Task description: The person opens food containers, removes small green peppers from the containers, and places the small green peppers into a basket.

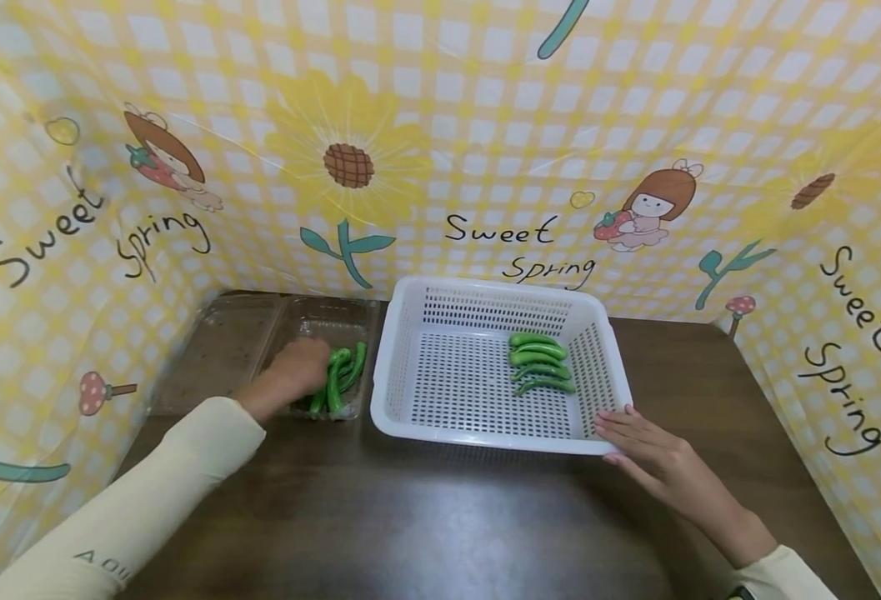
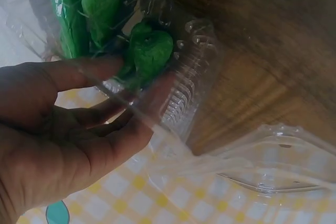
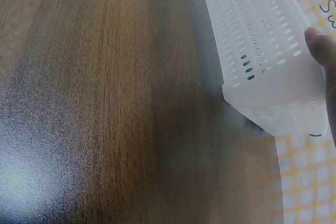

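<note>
My left hand reaches into a clear plastic box at the left. In the left wrist view, its thumb and fingertips pinch a green pepper, seen partly through clear plastic. More green peppers lie beside the hand in that box. To the right stands a white perforated plastic basket, with several green peppers lined up in a column along its right side. At the basket's front right corner, my right hand holds the rim, fingers over the edge and thumb against the outer wall.
An open clear plastic lid lies to the left of the box. Everything stands on a dark wooden table. A yellow checked sheet with printed flowers encloses the table at the back and both sides.
</note>
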The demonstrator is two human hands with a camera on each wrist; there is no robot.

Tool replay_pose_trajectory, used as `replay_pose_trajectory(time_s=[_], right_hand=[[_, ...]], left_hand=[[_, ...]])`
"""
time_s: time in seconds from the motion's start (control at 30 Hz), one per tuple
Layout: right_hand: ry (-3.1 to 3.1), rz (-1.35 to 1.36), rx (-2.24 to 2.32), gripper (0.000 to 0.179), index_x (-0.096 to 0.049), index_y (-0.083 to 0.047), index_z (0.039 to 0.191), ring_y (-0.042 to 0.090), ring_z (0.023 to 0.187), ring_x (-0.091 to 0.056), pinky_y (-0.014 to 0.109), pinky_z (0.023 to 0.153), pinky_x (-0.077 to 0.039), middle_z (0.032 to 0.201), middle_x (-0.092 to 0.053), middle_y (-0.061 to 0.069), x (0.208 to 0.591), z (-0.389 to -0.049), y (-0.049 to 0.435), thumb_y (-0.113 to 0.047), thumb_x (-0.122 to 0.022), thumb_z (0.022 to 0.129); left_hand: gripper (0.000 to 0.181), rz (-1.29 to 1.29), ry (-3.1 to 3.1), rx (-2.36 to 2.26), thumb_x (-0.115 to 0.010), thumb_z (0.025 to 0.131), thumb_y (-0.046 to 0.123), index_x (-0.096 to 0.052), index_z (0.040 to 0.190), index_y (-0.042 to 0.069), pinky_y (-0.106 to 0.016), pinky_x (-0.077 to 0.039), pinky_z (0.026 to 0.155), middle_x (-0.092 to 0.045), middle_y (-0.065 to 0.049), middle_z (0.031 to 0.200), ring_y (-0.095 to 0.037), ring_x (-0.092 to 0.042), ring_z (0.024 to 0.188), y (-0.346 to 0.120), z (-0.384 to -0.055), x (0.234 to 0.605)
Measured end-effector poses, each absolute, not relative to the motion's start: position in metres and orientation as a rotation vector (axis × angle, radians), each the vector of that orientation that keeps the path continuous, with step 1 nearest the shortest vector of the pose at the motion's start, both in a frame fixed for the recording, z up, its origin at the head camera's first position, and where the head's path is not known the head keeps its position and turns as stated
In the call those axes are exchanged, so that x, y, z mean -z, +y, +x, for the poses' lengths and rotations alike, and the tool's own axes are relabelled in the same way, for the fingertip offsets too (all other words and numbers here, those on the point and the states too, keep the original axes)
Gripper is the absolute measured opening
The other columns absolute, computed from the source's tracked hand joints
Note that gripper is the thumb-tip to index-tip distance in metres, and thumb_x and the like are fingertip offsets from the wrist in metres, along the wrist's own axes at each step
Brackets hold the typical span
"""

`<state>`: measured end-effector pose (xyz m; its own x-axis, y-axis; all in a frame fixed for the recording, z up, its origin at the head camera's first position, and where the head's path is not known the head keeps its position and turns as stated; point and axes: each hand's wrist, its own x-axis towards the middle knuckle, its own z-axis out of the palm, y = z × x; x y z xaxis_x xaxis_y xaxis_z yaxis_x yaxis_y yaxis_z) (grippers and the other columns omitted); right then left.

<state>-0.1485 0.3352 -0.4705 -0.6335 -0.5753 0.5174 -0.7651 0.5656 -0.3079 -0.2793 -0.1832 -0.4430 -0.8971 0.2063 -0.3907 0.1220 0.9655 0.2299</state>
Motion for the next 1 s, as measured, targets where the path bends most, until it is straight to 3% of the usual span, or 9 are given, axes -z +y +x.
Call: replay_pose_trajectory(time_s=[0.17,0.3,0.57,0.7,0.83,1.0], right_hand=[[-2.427,1.095,-0.734,0.04,-0.069,-0.009,0.133,0.014,0.134,-0.059,0.026,0.124,-0.03,0.132,-0.071,0.013,0.47,-0.15,0.336,-0.027,-0.068,0.098],[-2.413,1.099,-0.737,0.04,-0.069,-0.008,0.132,0.016,0.134,-0.06,0.027,0.124,-0.03,0.131,-0.071,0.014,0.469,-0.152,0.336,-0.03,-0.066,0.1],[-2.4,1.111,-0.736,0.039,-0.069,-0.008,0.132,0.016,0.134,-0.059,0.027,0.123,-0.031,0.132,-0.071,0.013,0.471,-0.154,0.336,-0.028,-0.068,0.099],[-2.417,1.1,-0.729,0.041,-0.069,-0.009,0.132,0.015,0.135,-0.059,0.026,0.124,-0.03,0.132,-0.071,0.012,0.47,-0.152,0.336,-0.02,-0.074,0.093],[-2.461,1.079,-0.732,0.048,-0.069,-0.01,0.133,0.012,0.136,-0.057,0.025,0.124,-0.029,0.133,-0.07,0.011,0.469,-0.15,0.336,-0.01,-0.08,0.086],[-2.485,1.076,-0.721,0.051,-0.069,-0.011,0.134,0.012,0.137,-0.056,0.025,0.124,-0.028,0.133,-0.07,0.012,0.469,-0.148,0.336,-0.007,-0.08,0.084]], left_hand=[[0.015,0.204,2.619,-0.303,-0.05,0.095,-0.005,-0.061,0.086,0.001,-0.028,-0.044,0.049,-0.058,-0.014,0.076,-0.02,-0.05,0.06,-0.186,-0.284,0.443],[0.017,0.19,2.62,-0.27,-0.047,0.098,-0.004,-0.061,0.089,0.0,-0.029,-0.042,0.05,-0.058,-0.015,0.079,-0.02,-0.049,0.061,-0.187,-0.286,0.444],[0.014,0.193,2.738,-0.27,-0.051,0.094,-0.003,-0.063,0.087,-0.001,-0.035,-0.051,0.053,-0.06,-0.022,0.087,-0.028,-0.058,0.068,-0.186,-0.282,0.447],[0.018,0.208,2.783,-0.264,-0.049,0.095,-0.003,-0.063,0.084,-0.001,-0.035,-0.051,0.052,-0.061,-0.021,0.082,-0.028,-0.059,0.066,-0.19,-0.287,0.446],[0.019,0.221,2.856,-0.305,-0.046,0.096,-0.003,-0.064,0.099,-0.01,-0.037,-0.049,0.052,-0.065,-0.025,0.086,-0.031,-0.062,0.066,-0.194,-0.298,0.435],[0.016,0.258,2.948,-0.4,-0.045,0.096,-0.005,-0.06,0.094,-0.007,-0.035,-0.041,0.049,-0.058,-0.022,0.081,-0.027,-0.052,0.062,-0.186,-0.31,0.41]])
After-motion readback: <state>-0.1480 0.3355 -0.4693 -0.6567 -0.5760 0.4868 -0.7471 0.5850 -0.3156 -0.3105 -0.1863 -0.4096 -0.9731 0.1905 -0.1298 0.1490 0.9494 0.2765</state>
